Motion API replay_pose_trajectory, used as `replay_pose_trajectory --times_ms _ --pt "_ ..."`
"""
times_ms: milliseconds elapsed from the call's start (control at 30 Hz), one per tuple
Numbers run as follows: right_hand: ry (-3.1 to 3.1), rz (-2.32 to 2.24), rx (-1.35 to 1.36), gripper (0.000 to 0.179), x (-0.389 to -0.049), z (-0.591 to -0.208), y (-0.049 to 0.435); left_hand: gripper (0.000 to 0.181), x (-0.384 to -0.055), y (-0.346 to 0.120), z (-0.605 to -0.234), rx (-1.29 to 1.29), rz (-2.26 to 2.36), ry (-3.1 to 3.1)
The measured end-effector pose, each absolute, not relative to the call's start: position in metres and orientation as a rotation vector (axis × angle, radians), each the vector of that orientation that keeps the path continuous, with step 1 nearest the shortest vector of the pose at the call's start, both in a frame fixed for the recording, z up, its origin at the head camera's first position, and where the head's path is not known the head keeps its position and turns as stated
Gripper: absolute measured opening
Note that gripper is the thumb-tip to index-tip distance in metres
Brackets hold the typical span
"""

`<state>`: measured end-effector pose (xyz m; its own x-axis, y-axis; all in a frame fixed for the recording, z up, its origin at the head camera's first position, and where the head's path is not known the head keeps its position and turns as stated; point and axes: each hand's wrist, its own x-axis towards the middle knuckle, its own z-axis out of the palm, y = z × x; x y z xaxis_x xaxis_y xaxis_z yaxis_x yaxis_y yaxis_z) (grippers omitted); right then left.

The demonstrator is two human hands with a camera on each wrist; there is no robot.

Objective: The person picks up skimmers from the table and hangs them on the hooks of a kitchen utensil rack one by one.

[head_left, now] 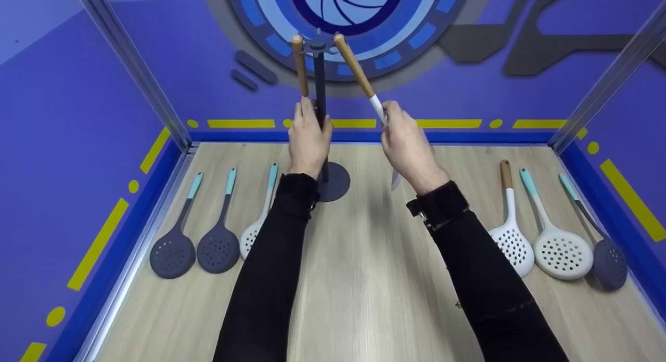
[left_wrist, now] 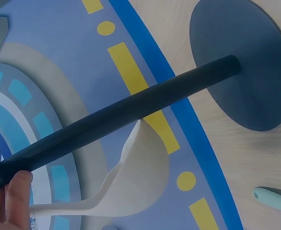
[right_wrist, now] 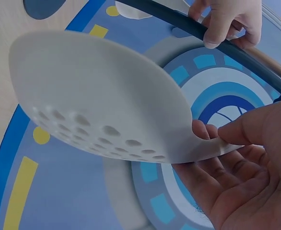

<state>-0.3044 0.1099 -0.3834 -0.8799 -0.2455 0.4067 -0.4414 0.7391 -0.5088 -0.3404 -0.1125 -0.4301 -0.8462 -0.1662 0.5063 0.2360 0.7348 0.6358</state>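
Observation:
A dark utensil stand point(head_left: 320, 76) has a round base point(head_left: 334, 182) and a hook ring point(head_left: 318, 44) on top. My left hand point(head_left: 308, 141) grips its pole point(left_wrist: 121, 112). Beside the pole hangs a white ladle point(left_wrist: 140, 177); its wooden handle point(head_left: 300, 65) reaches the ring, and in the head view its bowl is hidden behind my hand. My right hand point(head_left: 408, 146) pinches the neck of a white skimmer point(right_wrist: 97, 96) with a holed bowl. The skimmer's wooden handle point(head_left: 355, 65) points up and left, its tip close to the ring; whether it touches is unclear.
Left on the wooden table point(head_left: 354, 299) lie two dark turners point(head_left: 173, 253) and a white one point(head_left: 250, 240), all with teal handles. To the right lie a wooden-handled white turner point(head_left: 512, 247), a white skimmer point(head_left: 562, 253) and a dark utensil point(head_left: 609, 263). Blue walls point(head_left: 171, 65) enclose the table.

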Motion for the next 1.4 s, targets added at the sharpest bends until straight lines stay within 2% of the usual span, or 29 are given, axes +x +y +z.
replay_pose_trajectory --times_ms 467,900,1233,1400 --pt "-2.659 0.891 0.528 0.037 -0.313 -0.391 0.102 0.050 -0.340 -0.112 -0.429 -0.030 -0.999 -2.402" --pt "-2.678 0.943 0.539 0.034 -0.321 -0.398 0.091 0.062 -0.339 -0.113 -0.430 -0.017 -0.998 -2.421" --pt "-2.655 0.945 0.564 0.034 -0.324 -0.404 0.087 0.051 -0.341 -0.112 -0.429 -0.028 -0.968 -2.408" --pt "-2.661 0.978 0.548 0.034 -0.327 -0.407 0.084 0.054 -0.341 -0.112 -0.429 -0.028 -0.957 -2.409"
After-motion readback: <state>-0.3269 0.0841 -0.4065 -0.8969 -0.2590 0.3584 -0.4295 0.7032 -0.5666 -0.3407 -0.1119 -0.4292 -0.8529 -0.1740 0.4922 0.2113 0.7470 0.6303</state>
